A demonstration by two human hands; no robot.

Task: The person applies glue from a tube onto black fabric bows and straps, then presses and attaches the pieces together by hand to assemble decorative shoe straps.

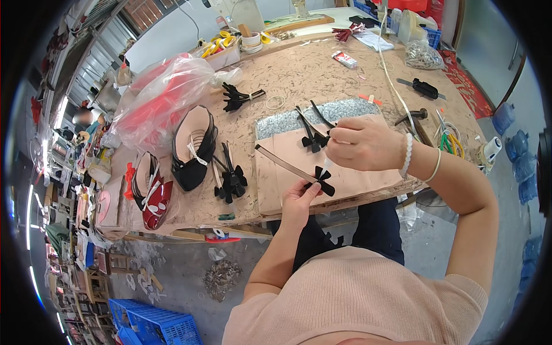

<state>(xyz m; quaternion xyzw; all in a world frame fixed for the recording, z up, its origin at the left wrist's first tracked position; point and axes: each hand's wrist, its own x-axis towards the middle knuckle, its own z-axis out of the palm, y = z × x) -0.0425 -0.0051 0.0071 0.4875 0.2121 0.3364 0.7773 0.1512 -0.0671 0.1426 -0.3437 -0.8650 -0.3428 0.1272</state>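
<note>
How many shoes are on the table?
2, maybe more hidden. A black sandal lies left of the pink mat, beside the plastic bag. A red and black sandal lies further left, near the table's front edge. The bag's red contents are unclear.

Black bow (322, 180) on long tan-and-black strap (284, 165), held slanted above pink board; small white applicator (326, 167) touching bow.

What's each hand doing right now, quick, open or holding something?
Left hand: closed on a black bow strap, pinched at the bow.
Right hand: closed around a small white applicator, tip down at the bow.
</note>
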